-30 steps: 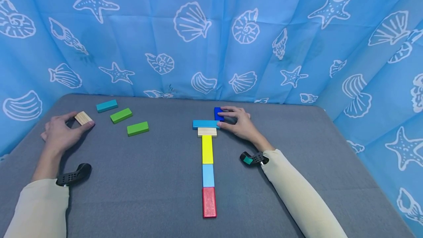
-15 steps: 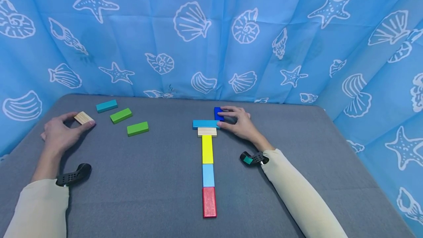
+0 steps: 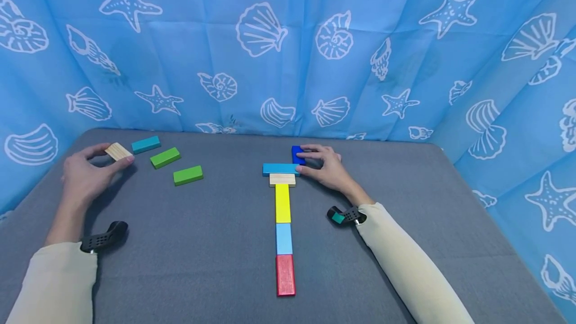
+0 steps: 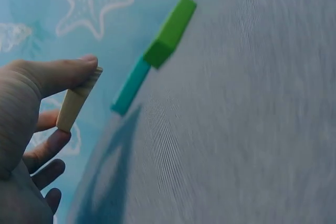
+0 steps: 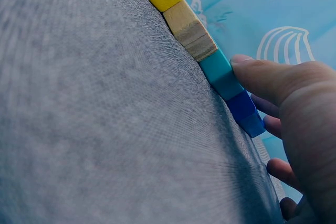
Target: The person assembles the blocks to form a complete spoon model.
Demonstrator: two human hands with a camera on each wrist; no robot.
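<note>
In the head view my left hand point(image 3: 87, 171) pinches a plain wooden block point(image 3: 118, 152) between thumb and fingers. The left wrist view has that wooden block point(image 4: 77, 100) held above the table, clear of the surface. My right hand point(image 3: 327, 166) touches the right end of a blue block point(image 3: 276, 169) with its thumb. Its fingers rest against a dark blue block point(image 3: 297, 154) that lies behind that end. Below the blue block a line runs toward me: a wooden block point(image 3: 282, 180), a yellow block point(image 3: 282, 204), a light blue block point(image 3: 284, 239) and a red block point(image 3: 285, 275).
A turquoise block point(image 3: 146, 144) and two green blocks, one farther back point(image 3: 165, 158) and one nearer point(image 3: 188, 175), lie loose right of my left hand. Grey cloth covers the table point(image 3: 202, 254). A blue curtain point(image 3: 189, 54) with white shells hangs behind its far edge.
My left hand has risen slightly and shifted a little right and away with the wooden block. The right hand and the arranged blocks have stayed in place.
</note>
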